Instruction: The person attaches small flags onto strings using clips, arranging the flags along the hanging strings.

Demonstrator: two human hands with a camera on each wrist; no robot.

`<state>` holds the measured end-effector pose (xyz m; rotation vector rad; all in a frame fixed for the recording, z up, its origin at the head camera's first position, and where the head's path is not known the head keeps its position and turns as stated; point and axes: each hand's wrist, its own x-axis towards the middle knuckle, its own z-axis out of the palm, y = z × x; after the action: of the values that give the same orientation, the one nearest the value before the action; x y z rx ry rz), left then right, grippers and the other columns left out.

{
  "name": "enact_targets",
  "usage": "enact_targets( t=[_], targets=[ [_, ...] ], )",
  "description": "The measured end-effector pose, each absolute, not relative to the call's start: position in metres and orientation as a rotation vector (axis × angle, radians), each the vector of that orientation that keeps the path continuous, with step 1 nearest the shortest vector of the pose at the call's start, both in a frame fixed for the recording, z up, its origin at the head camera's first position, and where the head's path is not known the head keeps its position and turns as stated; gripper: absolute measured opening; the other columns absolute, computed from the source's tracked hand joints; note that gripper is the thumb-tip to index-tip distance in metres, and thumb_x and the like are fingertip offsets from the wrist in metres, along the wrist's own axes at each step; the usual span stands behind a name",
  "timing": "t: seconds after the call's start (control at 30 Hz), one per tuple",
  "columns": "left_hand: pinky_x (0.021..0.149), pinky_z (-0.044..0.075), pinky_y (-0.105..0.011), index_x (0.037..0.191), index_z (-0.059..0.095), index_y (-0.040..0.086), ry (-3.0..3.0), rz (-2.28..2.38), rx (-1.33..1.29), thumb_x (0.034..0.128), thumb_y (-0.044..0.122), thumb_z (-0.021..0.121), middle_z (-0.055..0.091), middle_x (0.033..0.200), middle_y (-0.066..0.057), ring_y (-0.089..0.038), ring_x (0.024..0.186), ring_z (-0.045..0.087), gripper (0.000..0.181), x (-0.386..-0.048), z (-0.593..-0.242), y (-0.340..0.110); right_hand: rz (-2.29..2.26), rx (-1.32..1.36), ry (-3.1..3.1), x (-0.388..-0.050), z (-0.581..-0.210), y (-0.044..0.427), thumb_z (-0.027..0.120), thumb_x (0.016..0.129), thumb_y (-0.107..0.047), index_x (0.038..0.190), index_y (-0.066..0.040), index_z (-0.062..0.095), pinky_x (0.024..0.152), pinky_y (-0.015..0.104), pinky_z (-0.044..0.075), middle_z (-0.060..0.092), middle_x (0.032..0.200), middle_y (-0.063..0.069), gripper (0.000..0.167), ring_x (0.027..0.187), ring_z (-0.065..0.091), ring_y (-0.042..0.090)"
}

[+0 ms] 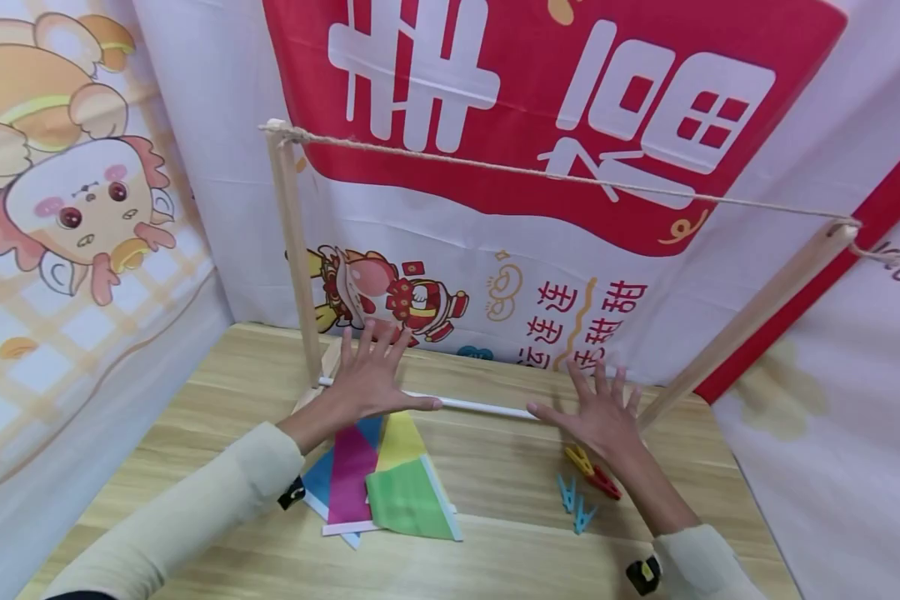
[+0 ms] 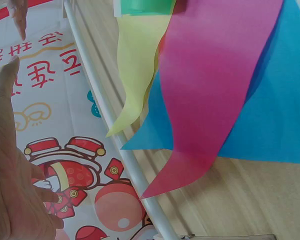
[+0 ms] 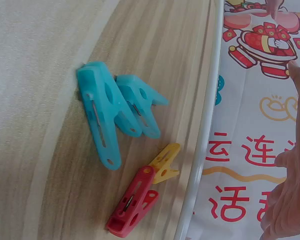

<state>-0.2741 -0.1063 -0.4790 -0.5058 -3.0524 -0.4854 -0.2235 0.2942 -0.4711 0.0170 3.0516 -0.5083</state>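
Note:
Both hands hover with fingers spread and hold nothing. The left hand is above the left part of a white rod and beside several coloured pennants in green, yellow, magenta and blue. Over the rod's right part is the right hand, near a yellow clip, a red clip and two blue clips. The left wrist view shows the left hand beside the magenta pennant; the right wrist view shows the right hand across the rod from the clips.
Two wooden posts stand at the left and right of the table, with a twine string stretched between their tops. Behind them hangs a white and red printed cloth. More patterned cloth covers the left side.

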Motion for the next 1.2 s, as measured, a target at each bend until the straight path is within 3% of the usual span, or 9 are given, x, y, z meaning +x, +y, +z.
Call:
enact_targets(
  t=[0.1,0.37,0.53,0.7,1.2],
  targets=[
    [0.137,-0.013,-0.078,0.182,0.021,0.022,-3.048,-0.512,-0.523,0.0746,0.105,0.065,0.013,0.191,-0.015,-0.048,0.177,-0.009,0.143,-0.273,-0.481,-0.108,-0.503,0.017,3.055,-0.221,-0.472,0.296,0.052,0.092,-0.098,0.183,-0.032,0.005,0.129,0.088,-0.013,-0.007,0.187,0.028,0.122,0.169,-0.018,0.063],
    [0.138,0.004,-0.080,0.182,0.024,0.018,-3.064,-0.504,-0.533,0.0736,0.106,0.065,0.024,0.189,-0.017,-0.051,0.176,0.012,0.145,-0.265,-0.485,-0.112,-0.513,0.033,3.039,-0.216,-0.476,0.296,0.053,0.092,-0.098,0.184,-0.029,0.009,0.134,0.086,0.008,0.005,0.188,0.029,0.123,0.170,0.002,0.066],
    [0.137,0.017,-0.079,0.179,0.031,0.015,-3.067,-0.472,-0.519,0.0747,0.105,0.065,0.037,0.184,-0.017,-0.048,0.171,0.031,0.142,-0.257,-0.490,-0.118,-0.545,0.041,2.991,-0.212,-0.480,0.293,0.052,0.091,-0.100,0.183,-0.033,0.005,0.132,0.086,0.019,0.010,0.188,0.029,0.123,0.172,0.003,0.063],
    [0.128,0.034,-0.076,0.176,0.038,0.013,-3.058,-0.444,-0.509,0.0740,0.107,0.062,0.052,0.172,-0.021,-0.046,0.160,0.048,0.141,-0.253,-0.498,-0.122,-0.549,0.028,2.989,-0.207,-0.484,0.293,0.052,0.091,-0.100,0.183,-0.026,0.017,0.128,0.087,0.026,0.021,0.185,0.032,0.123,0.172,0.011,0.061],
    [0.113,0.046,-0.065,0.163,0.058,0.011,-3.101,-0.376,-0.545,0.0747,0.104,0.066,0.066,0.151,-0.017,-0.041,0.136,0.059,0.128,-0.233,-0.504,-0.127,-0.537,0.037,2.992,-0.191,-0.492,0.305,0.056,0.092,-0.096,0.179,-0.014,0.032,0.119,0.083,0.044,0.039,0.176,0.034,0.122,0.159,0.044,0.060]
  ],
)
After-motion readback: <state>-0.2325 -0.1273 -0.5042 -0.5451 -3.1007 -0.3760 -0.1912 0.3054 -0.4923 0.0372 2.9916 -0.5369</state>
